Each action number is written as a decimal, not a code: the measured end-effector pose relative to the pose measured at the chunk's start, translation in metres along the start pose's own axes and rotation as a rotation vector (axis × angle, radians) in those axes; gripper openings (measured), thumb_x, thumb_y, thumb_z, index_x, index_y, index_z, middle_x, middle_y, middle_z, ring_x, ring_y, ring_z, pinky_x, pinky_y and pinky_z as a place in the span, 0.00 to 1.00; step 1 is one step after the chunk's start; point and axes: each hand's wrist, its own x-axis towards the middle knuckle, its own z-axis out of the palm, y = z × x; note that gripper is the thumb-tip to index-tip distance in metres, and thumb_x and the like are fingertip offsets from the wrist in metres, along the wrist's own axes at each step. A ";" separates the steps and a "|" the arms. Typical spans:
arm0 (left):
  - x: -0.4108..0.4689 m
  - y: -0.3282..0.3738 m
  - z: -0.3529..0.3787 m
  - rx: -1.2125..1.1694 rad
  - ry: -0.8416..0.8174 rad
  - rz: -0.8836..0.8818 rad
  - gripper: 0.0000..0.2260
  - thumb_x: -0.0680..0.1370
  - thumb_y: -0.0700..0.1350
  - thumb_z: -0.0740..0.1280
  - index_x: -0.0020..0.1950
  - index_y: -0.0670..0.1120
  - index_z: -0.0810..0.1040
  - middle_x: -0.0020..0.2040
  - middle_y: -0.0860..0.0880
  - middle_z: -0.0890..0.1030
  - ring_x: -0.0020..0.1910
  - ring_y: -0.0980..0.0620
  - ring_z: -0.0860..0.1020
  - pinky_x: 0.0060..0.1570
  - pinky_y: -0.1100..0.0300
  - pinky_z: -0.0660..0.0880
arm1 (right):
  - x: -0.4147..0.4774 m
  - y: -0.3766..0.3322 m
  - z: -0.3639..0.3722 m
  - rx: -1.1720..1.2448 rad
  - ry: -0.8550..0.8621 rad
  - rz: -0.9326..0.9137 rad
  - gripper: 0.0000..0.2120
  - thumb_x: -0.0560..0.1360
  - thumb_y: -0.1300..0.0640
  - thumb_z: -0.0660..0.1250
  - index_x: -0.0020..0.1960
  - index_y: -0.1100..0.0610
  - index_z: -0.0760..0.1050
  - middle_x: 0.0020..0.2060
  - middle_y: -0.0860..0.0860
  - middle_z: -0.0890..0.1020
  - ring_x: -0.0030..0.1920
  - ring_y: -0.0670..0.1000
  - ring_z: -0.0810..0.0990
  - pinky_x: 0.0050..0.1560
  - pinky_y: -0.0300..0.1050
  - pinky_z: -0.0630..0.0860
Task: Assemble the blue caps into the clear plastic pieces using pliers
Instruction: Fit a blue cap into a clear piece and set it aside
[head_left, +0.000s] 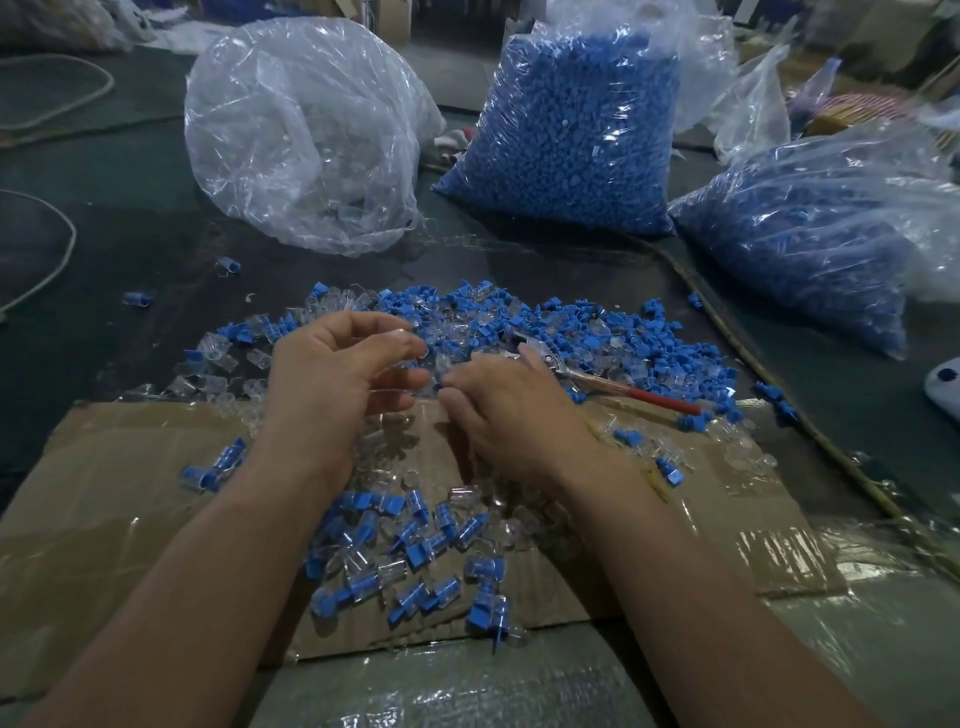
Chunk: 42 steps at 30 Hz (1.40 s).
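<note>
My left hand is curled around a clear plastic piece held at its fingertips. My right hand meets it from the right, fingers pinched on a small blue cap that is mostly hidden. Pliers with a red handle lie untouched on the pile just beyond my right hand. A mixed pile of loose blue caps and clear pieces spreads ahead of both hands. Several assembled pieces lie on the cardboard between my forearms.
A flattened cardboard sheet covers the near surface. A big bag of clear pieces stands at the back left, two bags of blue caps at the back right. A cord runs along the right.
</note>
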 end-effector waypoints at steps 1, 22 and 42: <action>0.000 0.000 -0.001 0.003 0.003 0.002 0.03 0.74 0.38 0.66 0.42 0.44 0.77 0.36 0.49 0.84 0.31 0.54 0.81 0.29 0.65 0.78 | -0.001 0.002 -0.002 0.021 0.067 0.025 0.13 0.80 0.51 0.54 0.44 0.53 0.75 0.43 0.47 0.78 0.47 0.46 0.74 0.71 0.55 0.51; 0.003 -0.003 -0.003 0.011 0.003 -0.036 0.02 0.73 0.38 0.67 0.43 0.44 0.77 0.34 0.51 0.83 0.30 0.56 0.80 0.29 0.65 0.78 | 0.085 0.031 -0.016 0.009 -0.233 0.398 0.31 0.76 0.36 0.52 0.73 0.51 0.57 0.74 0.56 0.56 0.72 0.61 0.57 0.69 0.58 0.58; 0.004 -0.003 -0.006 0.023 0.006 -0.045 0.03 0.75 0.38 0.66 0.44 0.45 0.77 0.38 0.48 0.84 0.31 0.54 0.81 0.28 0.65 0.77 | 0.022 0.013 -0.036 0.201 -0.272 -0.013 0.18 0.70 0.59 0.72 0.58 0.48 0.75 0.47 0.41 0.72 0.42 0.38 0.68 0.36 0.26 0.62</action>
